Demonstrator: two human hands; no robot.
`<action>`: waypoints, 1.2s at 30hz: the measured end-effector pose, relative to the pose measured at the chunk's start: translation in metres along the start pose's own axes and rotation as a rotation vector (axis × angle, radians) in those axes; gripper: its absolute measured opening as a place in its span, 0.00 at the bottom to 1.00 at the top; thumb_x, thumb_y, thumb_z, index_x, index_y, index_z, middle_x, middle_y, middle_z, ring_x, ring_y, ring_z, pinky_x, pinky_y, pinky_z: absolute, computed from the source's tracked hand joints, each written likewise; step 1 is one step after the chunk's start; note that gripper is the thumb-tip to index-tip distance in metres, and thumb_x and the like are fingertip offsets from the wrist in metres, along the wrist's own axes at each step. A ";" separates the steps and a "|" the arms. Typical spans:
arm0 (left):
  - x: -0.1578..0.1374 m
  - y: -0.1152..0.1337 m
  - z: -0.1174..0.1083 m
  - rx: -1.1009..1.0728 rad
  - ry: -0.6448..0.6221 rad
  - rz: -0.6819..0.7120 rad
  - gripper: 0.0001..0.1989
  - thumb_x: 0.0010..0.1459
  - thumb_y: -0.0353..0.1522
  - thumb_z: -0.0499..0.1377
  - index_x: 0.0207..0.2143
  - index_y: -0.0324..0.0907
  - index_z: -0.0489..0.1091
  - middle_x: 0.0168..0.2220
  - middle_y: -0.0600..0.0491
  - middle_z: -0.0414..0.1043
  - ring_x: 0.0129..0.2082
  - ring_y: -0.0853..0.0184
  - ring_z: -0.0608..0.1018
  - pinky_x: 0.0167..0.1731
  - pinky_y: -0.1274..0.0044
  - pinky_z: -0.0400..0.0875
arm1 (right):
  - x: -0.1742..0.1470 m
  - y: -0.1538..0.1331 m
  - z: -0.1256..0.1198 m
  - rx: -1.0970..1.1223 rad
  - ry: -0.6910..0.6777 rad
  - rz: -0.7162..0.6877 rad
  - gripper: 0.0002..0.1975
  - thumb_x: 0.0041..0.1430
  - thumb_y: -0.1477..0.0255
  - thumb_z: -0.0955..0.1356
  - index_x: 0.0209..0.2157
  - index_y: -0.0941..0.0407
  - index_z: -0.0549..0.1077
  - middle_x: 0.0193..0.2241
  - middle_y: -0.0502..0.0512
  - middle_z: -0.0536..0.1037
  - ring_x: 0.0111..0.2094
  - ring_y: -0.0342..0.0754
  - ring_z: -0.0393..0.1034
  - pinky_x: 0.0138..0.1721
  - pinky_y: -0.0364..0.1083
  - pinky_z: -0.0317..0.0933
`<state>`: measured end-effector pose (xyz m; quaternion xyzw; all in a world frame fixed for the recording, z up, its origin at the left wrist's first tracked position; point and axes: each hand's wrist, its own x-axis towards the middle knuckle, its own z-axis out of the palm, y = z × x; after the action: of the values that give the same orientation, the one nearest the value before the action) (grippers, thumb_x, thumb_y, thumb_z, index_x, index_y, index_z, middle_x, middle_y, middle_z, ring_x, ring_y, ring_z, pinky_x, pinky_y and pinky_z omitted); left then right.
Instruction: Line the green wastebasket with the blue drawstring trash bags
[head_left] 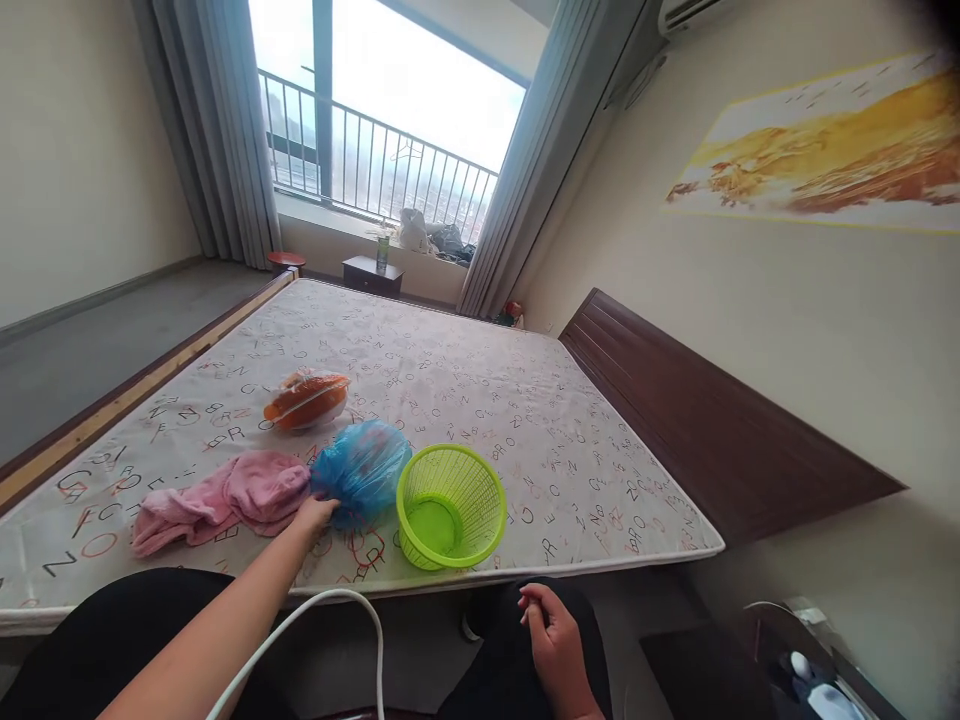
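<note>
My left hand (pixel 319 512) reaches over the mattress, its fingers closed at the near left edge of a blue plastic bag (pixel 365 465). The bag is bulky, and what is inside does not show clearly. On its left, close to my wrist, lies a crumpled pink plush cloth (pixel 240 492). A green plastic basket (pixel 452 505) with slotted sides stands to the right of the bag, its inside bare. Behind the bag sits an orange item in clear plastic wrap (pixel 307 398). My right hand (pixel 551 640) rests by my right knee, fingers curled with nothing in them.
The letter-printed mattress (pixel 480 390) lies on a wooden bed frame with a dark headboard (pixel 705 420) at right. A white cable (pixel 375 630) loops in front of me. A small dark bedside table (pixel 373 277) and a red stool (pixel 286 260) stand beyond, near the window.
</note>
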<state>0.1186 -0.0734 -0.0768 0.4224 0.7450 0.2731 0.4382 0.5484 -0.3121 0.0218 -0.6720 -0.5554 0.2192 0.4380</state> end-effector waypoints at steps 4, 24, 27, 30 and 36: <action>-0.007 0.006 0.010 -0.139 -0.130 -0.032 0.16 0.48 0.40 0.65 0.36 0.39 0.75 0.28 0.48 0.76 0.32 0.57 0.81 0.29 0.72 0.73 | 0.005 -0.006 0.003 -0.035 -0.022 -0.058 0.15 0.65 0.64 0.63 0.37 0.54 0.80 0.30 0.57 0.81 0.29 0.52 0.77 0.34 0.48 0.73; -0.044 0.039 0.003 -0.169 -0.170 0.166 0.12 0.42 0.39 0.67 0.29 0.40 0.76 0.32 0.45 0.81 0.42 0.49 0.82 0.38 0.68 0.74 | 0.013 -0.057 0.097 -0.318 -0.472 -0.559 0.15 0.56 0.83 0.62 0.36 0.52 0.76 0.30 0.52 0.80 0.30 0.49 0.76 0.32 0.43 0.64; -0.055 0.047 -0.016 -0.187 -0.184 0.252 0.16 0.44 0.42 0.67 0.32 0.40 0.79 0.37 0.45 0.83 0.45 0.51 0.81 0.46 0.68 0.74 | 0.020 -0.066 0.124 -0.216 -0.490 -0.563 0.15 0.59 0.82 0.63 0.39 0.53 0.78 0.32 0.54 0.81 0.32 0.50 0.77 0.35 0.45 0.67; -0.077 0.048 -0.036 -0.240 -0.193 0.346 0.22 0.45 0.47 0.68 0.36 0.39 0.80 0.39 0.45 0.83 0.45 0.53 0.81 0.47 0.69 0.73 | 0.030 -0.087 0.153 -0.021 -0.481 -0.509 0.15 0.66 0.78 0.63 0.46 0.52 0.78 0.38 0.57 0.82 0.39 0.52 0.78 0.43 0.50 0.71; -0.115 0.045 -0.057 -0.339 -0.200 0.270 0.34 0.41 0.56 0.69 0.39 0.38 0.78 0.38 0.46 0.81 0.39 0.57 0.80 0.40 0.71 0.73 | 0.047 -0.137 0.211 0.347 -0.376 -0.275 0.16 0.71 0.70 0.62 0.53 0.51 0.77 0.51 0.61 0.79 0.53 0.53 0.73 0.59 0.56 0.67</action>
<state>0.1159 -0.1530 0.0336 0.4635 0.5780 0.4074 0.5340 0.3216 -0.1953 0.0351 -0.4530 -0.6671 0.3699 0.4615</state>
